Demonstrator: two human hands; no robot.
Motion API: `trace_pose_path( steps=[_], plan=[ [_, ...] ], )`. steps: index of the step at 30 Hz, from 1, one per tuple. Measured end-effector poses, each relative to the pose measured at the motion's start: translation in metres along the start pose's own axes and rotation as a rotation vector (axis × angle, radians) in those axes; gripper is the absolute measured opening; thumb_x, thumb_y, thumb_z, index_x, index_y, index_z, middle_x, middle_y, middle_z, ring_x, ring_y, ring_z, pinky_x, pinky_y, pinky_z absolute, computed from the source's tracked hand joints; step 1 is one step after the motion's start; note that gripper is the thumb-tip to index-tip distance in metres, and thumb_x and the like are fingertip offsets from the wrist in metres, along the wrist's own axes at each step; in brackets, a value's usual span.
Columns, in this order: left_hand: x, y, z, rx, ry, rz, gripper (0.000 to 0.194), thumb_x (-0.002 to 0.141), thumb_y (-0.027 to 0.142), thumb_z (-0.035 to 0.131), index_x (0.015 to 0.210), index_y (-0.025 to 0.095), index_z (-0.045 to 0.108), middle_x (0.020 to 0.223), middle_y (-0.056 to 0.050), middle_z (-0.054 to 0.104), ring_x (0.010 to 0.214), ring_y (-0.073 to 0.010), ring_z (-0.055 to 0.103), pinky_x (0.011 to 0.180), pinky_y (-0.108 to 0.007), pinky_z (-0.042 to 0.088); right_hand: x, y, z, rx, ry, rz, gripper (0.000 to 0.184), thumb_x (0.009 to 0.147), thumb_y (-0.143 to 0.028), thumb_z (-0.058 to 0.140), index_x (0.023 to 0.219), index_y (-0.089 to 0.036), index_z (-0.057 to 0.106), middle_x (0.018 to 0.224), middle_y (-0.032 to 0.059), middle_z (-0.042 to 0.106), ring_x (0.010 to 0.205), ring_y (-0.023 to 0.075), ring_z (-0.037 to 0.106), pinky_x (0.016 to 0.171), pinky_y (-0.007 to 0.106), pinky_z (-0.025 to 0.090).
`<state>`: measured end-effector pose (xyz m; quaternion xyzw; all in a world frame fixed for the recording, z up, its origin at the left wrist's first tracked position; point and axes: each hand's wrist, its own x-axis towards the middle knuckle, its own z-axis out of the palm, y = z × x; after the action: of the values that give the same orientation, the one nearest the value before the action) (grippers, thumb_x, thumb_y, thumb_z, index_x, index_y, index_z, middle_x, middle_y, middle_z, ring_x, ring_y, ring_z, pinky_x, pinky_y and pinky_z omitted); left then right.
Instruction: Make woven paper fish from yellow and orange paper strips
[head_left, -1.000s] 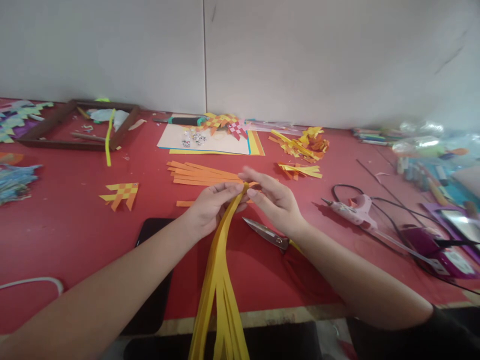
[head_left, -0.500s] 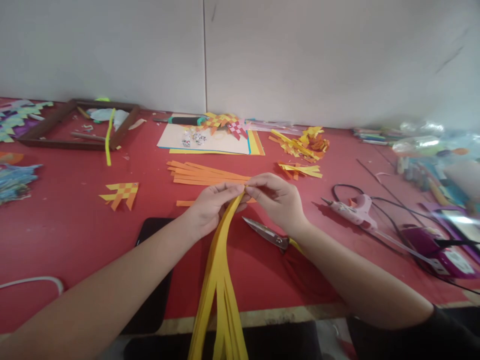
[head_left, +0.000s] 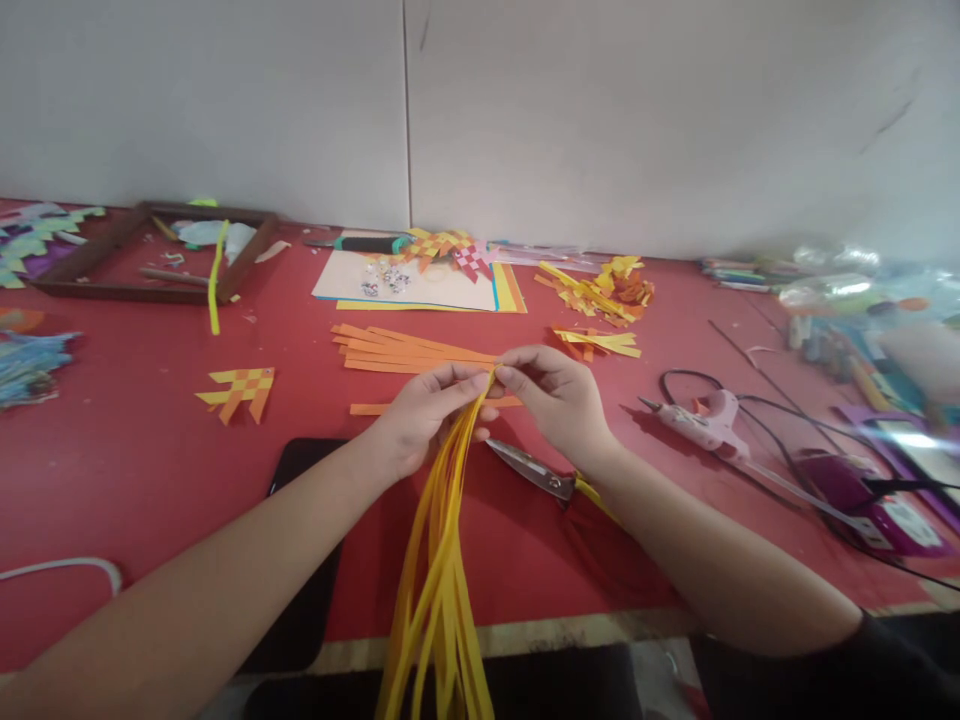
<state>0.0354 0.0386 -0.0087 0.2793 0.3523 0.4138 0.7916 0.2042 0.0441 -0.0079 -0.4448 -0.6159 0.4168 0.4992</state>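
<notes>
A bundle of long yellow paper strips (head_left: 444,540) hangs from my two hands over the table's front edge. My left hand (head_left: 431,410) is closed round the upper end, thumb on top. At the very tip of the same bundle, the thumb and fingers of my right hand (head_left: 555,395) pinch it. Orange paper strips (head_left: 397,348) lie fanned out just beyond my hands, and one more orange strip (head_left: 367,409) passes behind them. Scissors (head_left: 532,468) with partly hidden handles rest beneath my right wrist. A woven yellow-and-orange paper fish (head_left: 238,390) lies to the left.
A black phone-like slab (head_left: 300,560) is under my left forearm. On the right are a pink glue gun (head_left: 701,420) with its cord and a purple power strip (head_left: 874,505). Further back lie a brown frame (head_left: 120,292), paper sheets (head_left: 442,290) and yellow scraps (head_left: 600,290).
The yellow strips have turned and fanned apart, showing their narrow edges where they looked broad and stacked before. Both hands stay in nearly the same place.
</notes>
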Motion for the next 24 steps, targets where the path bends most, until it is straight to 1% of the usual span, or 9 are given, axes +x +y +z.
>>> trace_pose_path(
  steps=[3, 6, 10, 13, 16, 18, 20, 24],
  plan=[
    [-0.002, 0.001, 0.003, 0.03, 0.005, 0.019, 0.022, 0.073, 0.023, 0.078, 0.087, 0.015, 0.063, 0.086, -0.003, 0.07, 0.056, -0.0079, 0.061, 0.045, -0.018, 0.05, 0.003, 0.001, -0.003, -0.044, 0.054, 0.01, 0.007, 0.082, -0.027, 0.068, 0.086, -0.021, 0.069, 0.084, 0.0008, 0.07, 0.078, 0.0132, 0.065, 0.075, 0.029, 0.053],
    [-0.004, 0.002, 0.005, 0.043, 0.003, 0.031, 0.02, 0.076, 0.023, 0.075, 0.09, 0.015, 0.061, 0.089, -0.005, 0.07, 0.052, -0.0047, 0.054, 0.04, -0.013, 0.04, 0.004, 0.0, -0.005, -0.065, 0.063, 0.025, 0.008, 0.082, -0.027, 0.068, 0.086, -0.021, 0.069, 0.084, 0.0003, 0.07, 0.078, 0.0128, 0.064, 0.074, 0.028, 0.053],
    [-0.006, 0.002, 0.004, 0.108, -0.05, 0.021, 0.021, 0.086, 0.033, 0.066, 0.094, 0.015, 0.061, 0.091, -0.008, 0.07, 0.048, -0.0016, 0.042, 0.038, -0.011, 0.028, 0.006, -0.003, -0.007, -0.073, 0.087, 0.025, 0.008, 0.081, -0.027, 0.068, 0.085, -0.02, 0.068, 0.081, -0.0003, 0.069, 0.076, 0.0121, 0.064, 0.073, 0.028, 0.052],
    [-0.006, 0.0, 0.004, 0.164, -0.13, 0.028, 0.029, 0.088, 0.043, 0.061, 0.094, 0.014, 0.062, 0.088, -0.008, 0.069, 0.047, -0.0011, 0.034, 0.04, -0.012, 0.025, 0.009, -0.003, -0.01, -0.069, 0.113, 0.038, 0.009, 0.081, -0.027, 0.068, 0.086, -0.02, 0.068, 0.079, -0.0003, 0.068, 0.074, 0.012, 0.063, 0.072, 0.028, 0.052],
    [-0.007, -0.001, 0.004, 0.206, -0.188, 0.007, 0.035, 0.089, 0.046, 0.059, 0.102, 0.014, 0.066, 0.08, -0.006, 0.065, 0.047, -0.0023, 0.028, 0.04, -0.014, 0.024, 0.014, -0.001, -0.016, -0.063, 0.147, 0.032, 0.009, 0.08, -0.028, 0.069, 0.085, -0.02, 0.069, 0.078, -0.0004, 0.068, 0.073, 0.0119, 0.063, 0.071, 0.028, 0.051],
    [-0.008, -0.001, 0.004, 0.222, -0.192, -0.02, 0.036, 0.088, 0.045, 0.06, 0.107, 0.015, 0.067, 0.072, -0.002, 0.06, 0.046, -0.0033, 0.026, 0.04, -0.015, 0.022, 0.018, 0.001, -0.021, -0.055, 0.165, 0.012, 0.008, 0.081, -0.028, 0.069, 0.084, -0.02, 0.069, 0.075, -0.0012, 0.067, 0.07, 0.0114, 0.061, 0.069, 0.028, 0.051],
    [-0.008, -0.001, 0.003, 0.226, -0.189, -0.037, 0.036, 0.089, 0.045, 0.059, 0.107, 0.016, 0.069, 0.065, 0.001, 0.053, 0.045, -0.0038, 0.025, 0.04, -0.016, 0.021, 0.022, 0.003, -0.027, -0.037, 0.172, -0.011, 0.008, 0.081, -0.028, 0.068, 0.084, -0.02, 0.068, 0.072, -0.0017, 0.065, 0.068, 0.0111, 0.061, 0.068, 0.028, 0.05],
    [-0.008, 0.0, 0.001, 0.204, -0.198, -0.072, 0.04, 0.089, 0.049, 0.055, 0.105, 0.016, 0.07, 0.061, 0.003, 0.044, 0.043, -0.0036, 0.022, 0.038, -0.016, 0.019, 0.028, 0.007, -0.036, -0.025, 0.189, -0.039, 0.007, 0.082, -0.027, 0.067, 0.084, -0.02, 0.067, 0.071, -0.0018, 0.063, 0.067, 0.0113, 0.06, 0.069, 0.029, 0.051]
  ],
)
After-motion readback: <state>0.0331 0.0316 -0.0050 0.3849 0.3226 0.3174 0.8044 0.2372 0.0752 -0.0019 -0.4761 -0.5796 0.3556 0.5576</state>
